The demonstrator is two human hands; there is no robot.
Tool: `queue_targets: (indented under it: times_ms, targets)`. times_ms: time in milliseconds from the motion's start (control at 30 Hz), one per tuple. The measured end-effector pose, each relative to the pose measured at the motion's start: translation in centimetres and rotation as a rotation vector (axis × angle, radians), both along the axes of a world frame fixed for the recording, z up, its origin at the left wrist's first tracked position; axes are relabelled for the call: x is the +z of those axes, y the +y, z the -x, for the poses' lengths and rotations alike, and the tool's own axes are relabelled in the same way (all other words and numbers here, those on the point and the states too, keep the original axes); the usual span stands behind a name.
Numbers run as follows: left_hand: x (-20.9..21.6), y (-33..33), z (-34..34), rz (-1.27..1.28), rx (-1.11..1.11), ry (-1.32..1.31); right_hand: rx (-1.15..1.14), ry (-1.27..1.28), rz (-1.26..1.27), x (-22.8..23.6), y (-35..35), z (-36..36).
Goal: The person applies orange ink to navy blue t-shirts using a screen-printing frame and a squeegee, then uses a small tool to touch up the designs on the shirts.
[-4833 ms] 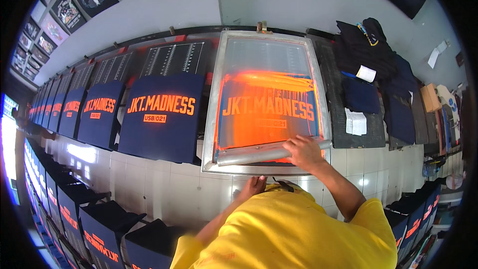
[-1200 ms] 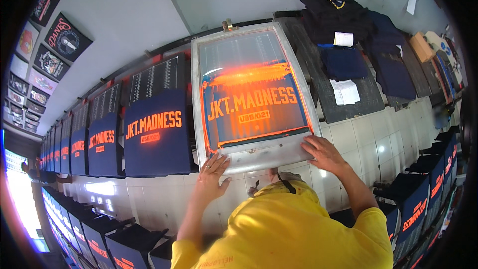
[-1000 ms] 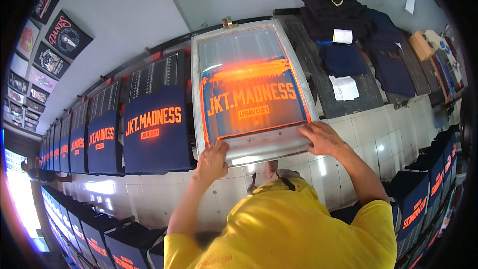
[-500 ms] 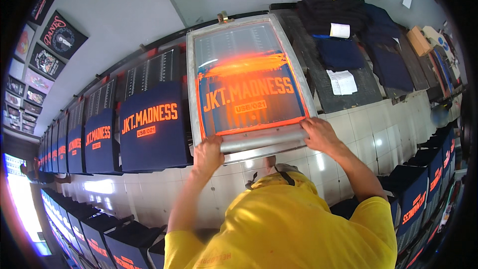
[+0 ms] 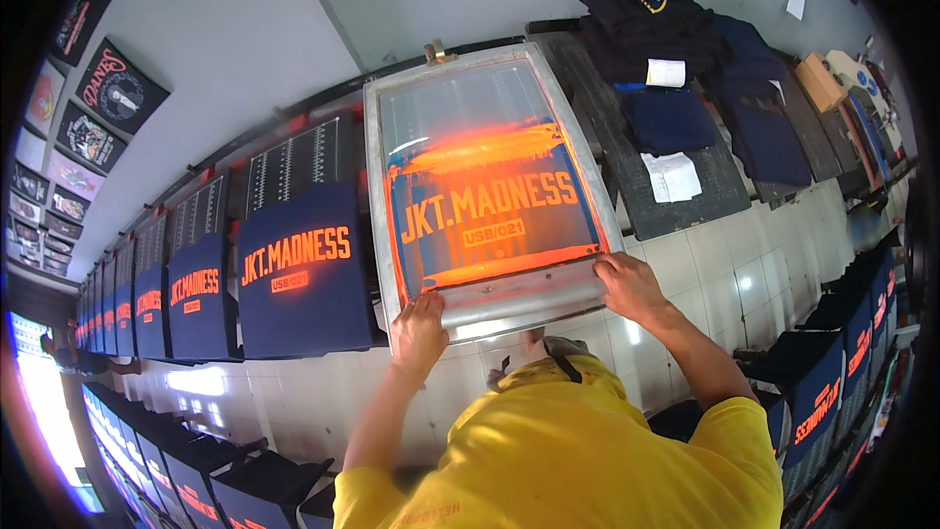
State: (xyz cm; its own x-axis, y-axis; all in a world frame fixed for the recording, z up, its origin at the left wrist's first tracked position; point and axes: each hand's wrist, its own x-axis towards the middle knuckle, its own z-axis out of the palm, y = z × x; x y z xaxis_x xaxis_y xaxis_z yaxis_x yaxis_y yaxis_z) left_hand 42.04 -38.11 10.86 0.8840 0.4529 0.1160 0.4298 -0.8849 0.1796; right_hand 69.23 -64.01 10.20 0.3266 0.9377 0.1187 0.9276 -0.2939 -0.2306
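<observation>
A metal-framed printing screen (image 5: 377, 186) lies on the long tiled bench, its mesh smeared with orange ink (image 5: 490, 152) over a navy shirt with orange lettering. Across its near end lies a long silver squeegee bar (image 5: 524, 299). My left hand (image 5: 419, 333) grips the bar's left end. My right hand (image 5: 632, 286) grips its right end, fingers curled over the top. My yellow shirt hides the bench edge below.
A row of printed navy shirts (image 5: 304, 274) runs off to the left on boards. Folded dark garments (image 5: 666, 29) and white papers (image 5: 674, 176) lie to the right. More navy shirts (image 5: 822, 402) hang on a lower row. Posters (image 5: 117, 88) line the wall.
My left hand came up from my body to join the right at the screen's near end. Both hands have since stayed there while my view shifted a little.
</observation>
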Motion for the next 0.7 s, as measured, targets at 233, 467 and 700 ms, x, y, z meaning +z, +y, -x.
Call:
queue_targets:
  times_ms: [233,467,700]
  targets:
    - [-3.2,0.1,1.0,-0.077,-0.078,-0.105,0.024,-0.064,-0.08,-2.4,-0.8,0.4]
    - [-3.4,6.1,-4.2,-0.03,-0.077,-0.064,0.082,-0.113,-0.173,-2.6,5.9,-6.5]
    - [-2.5,13.3,-12.6,-0.039,-0.031,-0.089,0.042,-0.069,-0.072,-1.7,14.2,-14.7]
